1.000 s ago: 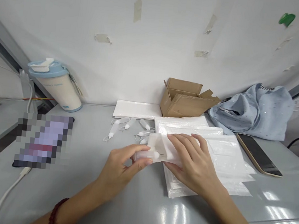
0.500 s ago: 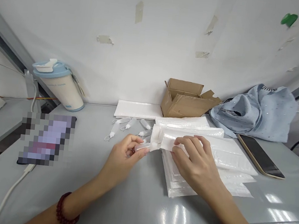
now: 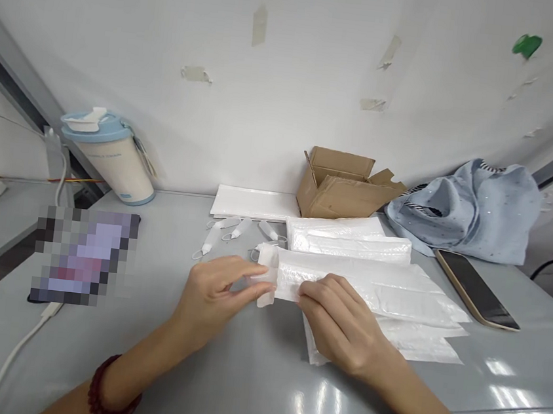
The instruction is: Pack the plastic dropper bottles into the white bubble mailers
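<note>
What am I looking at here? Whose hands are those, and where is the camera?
The camera sits on a person's head and looks down, so you see that person's own two hands. There is just this one view. The left hand pinches the open end of a white padded bag, and the right hand grips the same bag a little further along. Under it lies a stack of more bags on a grey table. Behind the hands lie some small clear tubes and a cardboard box. On the left stands a cup with a blue lid. On the right lie a phone and a blue cloth bundle.
</note>
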`<state>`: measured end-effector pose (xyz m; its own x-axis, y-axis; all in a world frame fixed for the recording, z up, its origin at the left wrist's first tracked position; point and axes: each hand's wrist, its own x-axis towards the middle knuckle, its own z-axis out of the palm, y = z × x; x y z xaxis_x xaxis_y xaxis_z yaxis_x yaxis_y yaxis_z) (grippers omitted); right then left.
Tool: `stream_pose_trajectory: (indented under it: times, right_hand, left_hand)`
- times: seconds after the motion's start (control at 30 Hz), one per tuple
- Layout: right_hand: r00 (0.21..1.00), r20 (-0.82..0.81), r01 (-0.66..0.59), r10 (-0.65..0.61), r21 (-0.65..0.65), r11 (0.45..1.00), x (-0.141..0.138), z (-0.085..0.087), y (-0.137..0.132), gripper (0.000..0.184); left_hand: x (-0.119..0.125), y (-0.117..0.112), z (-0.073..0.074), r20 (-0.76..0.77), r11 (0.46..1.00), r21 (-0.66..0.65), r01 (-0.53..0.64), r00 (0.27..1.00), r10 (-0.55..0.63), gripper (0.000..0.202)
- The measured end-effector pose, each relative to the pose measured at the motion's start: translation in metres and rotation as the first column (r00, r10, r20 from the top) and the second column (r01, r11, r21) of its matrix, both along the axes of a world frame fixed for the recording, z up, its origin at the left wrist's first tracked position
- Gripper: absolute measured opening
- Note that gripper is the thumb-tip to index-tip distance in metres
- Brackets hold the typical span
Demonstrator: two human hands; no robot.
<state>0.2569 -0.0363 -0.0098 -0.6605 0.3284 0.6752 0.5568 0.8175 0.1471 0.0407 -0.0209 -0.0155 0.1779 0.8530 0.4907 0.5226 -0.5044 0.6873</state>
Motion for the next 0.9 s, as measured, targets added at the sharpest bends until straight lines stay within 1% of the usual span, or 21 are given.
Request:
stream_pose_trajectory:
  times: [0.03, 0.07, 0.1, 0.13, 0.2, 0.27, 0.33, 0.4, 0.47, 0.57, 0.67, 0.73, 0.77, 0.8, 0.87, 0.9]
  right_hand:
    - [1.000, -0.010, -0.014, 0.014, -0.001, 1.000, 0.000, 0.000, -0.001, 0.022]
    - [0.999, -0.024, -0.028, 0.028, -0.003, 1.000, -0.001, 0.000, -0.001, 0.023]
    - [0.998, -0.042, -0.040, 0.040, -0.006, 0.999, -0.001, 0.000, -0.002, 0.024]
    - [0.996, -0.066, -0.056, 0.055, -0.006, 0.998, -0.001, 0.000, -0.002, 0.025]
    - [0.990, -0.121, -0.077, 0.076, -0.005, 0.997, -0.002, -0.001, -0.004, 0.029]
    - [0.983, -0.167, -0.079, 0.077, -0.007, 0.997, -0.003, -0.002, -0.005, 0.031]
    - [0.978, -0.202, -0.059, 0.055, -0.014, 0.998, -0.003, -0.001, -0.006, 0.032]
    - [0.975, -0.221, -0.041, 0.036, -0.022, 0.999, -0.002, 0.000, -0.006, 0.032]
    - [0.974, -0.224, -0.041, 0.035, -0.023, 0.999, -0.002, 0.002, -0.007, 0.032]
    - [0.974, -0.211, -0.090, 0.085, -0.011, 0.996, -0.002, 0.004, -0.008, 0.030]
    - [0.973, -0.191, -0.135, 0.126, -0.033, 0.990, -0.004, 0.003, -0.008, 0.030]
    - [0.973, -0.181, -0.149, 0.142, -0.025, 0.988, -0.004, 0.002, -0.008, 0.030]
    - [0.973, -0.176, -0.151, 0.147, -0.013, 0.988, -0.005, 0.001, -0.008, 0.029]
    - [0.974, -0.171, -0.152, 0.150, -0.001, 0.988, -0.004, 0.001, -0.007, 0.028]
    - [0.975, -0.169, -0.146, 0.146, 0.011, 0.989, -0.003, 0.000, -0.008, 0.029]
    - [0.976, -0.169, -0.140, 0.138, 0.001, 0.990, -0.002, 0.001, -0.008, 0.030]
  left_hand:
    - [-0.001, 0.000, 0.002, -0.002, 0.998, 0.049, 0.025, 1.000, -0.025, 0.011]
    - [-0.002, 0.000, 0.005, 0.011, 0.997, 0.068, 0.045, 0.999, -0.046, 0.012]
    - [-0.004, 0.001, 0.008, 0.030, 0.997, 0.055, 0.062, 0.998, -0.064, 0.013]
    - [-0.007, 0.003, 0.011, 0.049, 0.997, 0.013, 0.079, 0.996, -0.080, 0.015]
    - [-0.016, 0.009, 0.016, 0.062, 0.983, -0.129, 0.132, 0.990, -0.125, 0.018]
    - [-0.026, 0.014, 0.020, 0.042, 0.941, -0.268, 0.205, 0.979, -0.201, 0.020]
    - [-0.036, 0.017, 0.024, 0.021, 0.891, -0.353, 0.286, 0.954, -0.298, 0.023]
    - [-0.042, 0.017, 0.028, 0.022, 0.856, -0.379, 0.351, 0.929, -0.371, 0.026]
    - [-0.045, 0.015, 0.032, 0.067, 0.829, -0.383, 0.407, 0.908, -0.415, 0.027]
    - [-0.044, 0.010, 0.037, 0.155, 0.792, -0.365, 0.490, 0.870, -0.467, 0.026]
    - [-0.039, 0.008, 0.038, 0.124, 0.764, -0.382, 0.521, 0.848, -0.516, 0.025]
    - [-0.035, 0.008, 0.036, 0.055, 0.766, -0.401, 0.502, 0.848, -0.527, 0.023]
    - [-0.033, 0.008, 0.035, 0.013, 0.784, -0.394, 0.479, 0.856, -0.517, 0.024]
    - [-0.031, 0.008, 0.033, -0.030, 0.815, -0.369, 0.447, 0.870, -0.491, 0.025]
    - [-0.027, 0.007, 0.032, -0.110, 0.874, -0.326, 0.361, 0.903, -0.414, 0.027]
    - [-0.025, 0.006, 0.031, -0.139, 0.885, -0.334, 0.324, 0.912, -0.386, 0.027]
